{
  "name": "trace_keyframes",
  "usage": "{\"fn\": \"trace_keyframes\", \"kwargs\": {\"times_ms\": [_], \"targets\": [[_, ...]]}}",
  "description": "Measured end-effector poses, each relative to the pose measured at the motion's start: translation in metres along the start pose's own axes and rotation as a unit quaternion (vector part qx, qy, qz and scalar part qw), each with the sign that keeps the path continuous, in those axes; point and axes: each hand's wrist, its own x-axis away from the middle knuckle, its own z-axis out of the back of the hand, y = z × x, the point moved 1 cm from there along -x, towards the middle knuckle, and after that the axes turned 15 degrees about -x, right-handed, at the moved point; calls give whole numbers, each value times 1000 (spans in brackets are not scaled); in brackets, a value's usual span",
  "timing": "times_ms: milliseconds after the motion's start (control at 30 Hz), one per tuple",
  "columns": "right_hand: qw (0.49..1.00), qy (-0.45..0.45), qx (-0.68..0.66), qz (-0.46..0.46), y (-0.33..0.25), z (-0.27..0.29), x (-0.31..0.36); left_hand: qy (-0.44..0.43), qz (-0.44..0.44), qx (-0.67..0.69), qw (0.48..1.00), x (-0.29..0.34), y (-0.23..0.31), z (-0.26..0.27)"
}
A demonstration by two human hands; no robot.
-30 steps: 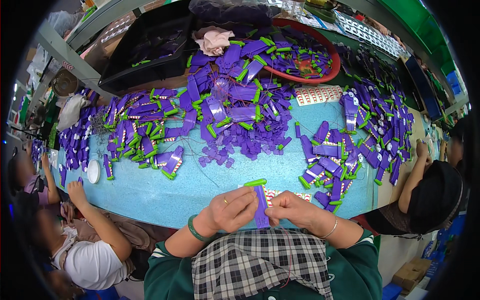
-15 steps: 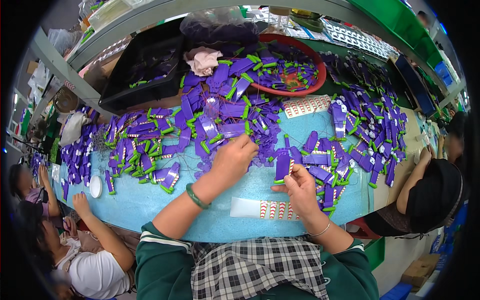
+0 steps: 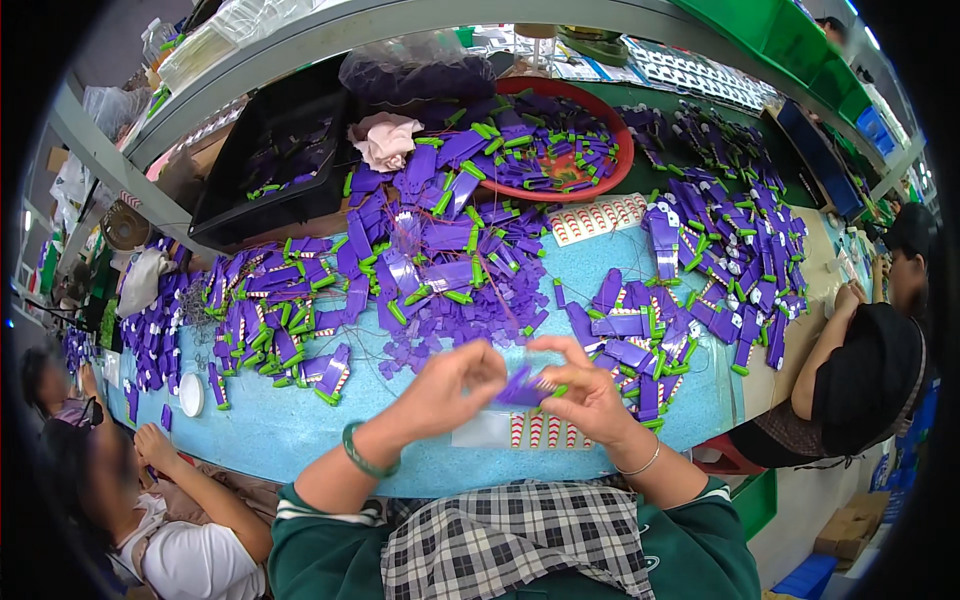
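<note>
My right hand (image 3: 590,395) grips a flat purple plastic piece (image 3: 520,388) with a green end, held tilted over the table's near side. Close to its left end is my left hand (image 3: 455,388), thumb and forefinger pinched together. What lies in that pinch, if anything, is too small to make out. Under the hands lies a sticker strip (image 3: 480,433) with red and white chevrons. Beyond them spreads a heap of small purple pieces (image 3: 460,325). To the right of my right hand is a pile of purple pieces with green ends (image 3: 640,335).
A red basin (image 3: 628,160) and a black tray (image 3: 215,215) stand at the back with more pieces. A second sticker sheet (image 3: 600,220) lies before the basin. Further piles (image 3: 265,310) cover the left. Co-workers sit at both sides; a grey shelf beam (image 3: 330,45) crosses above.
My left hand has come back from the purple heap toward my right hand. The piece in my right hand has turned from upright to tilted and moved left and nearer.
</note>
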Motion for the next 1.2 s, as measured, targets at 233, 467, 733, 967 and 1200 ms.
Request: {"fn": "trace_keyframes", "kwargs": {"times_ms": [233,467,733,967,1200], "targets": [[933,73,-295,-195,37,-29,4,126,-12,314,941,57,-28,-47],[984,148,-48,-82,30,-25,-1,221,26,432,874,49,-39,-47],[926,21,374,52,7,-29,9,208,38,404,890,52,-43,-43],[899,-141,388,-144,-20,-11,-8,53,150,286,945,67,-40,-49],[930,-112,306,-172,4,-28,-7,38,122,141,982,64,-25,-50]]}}
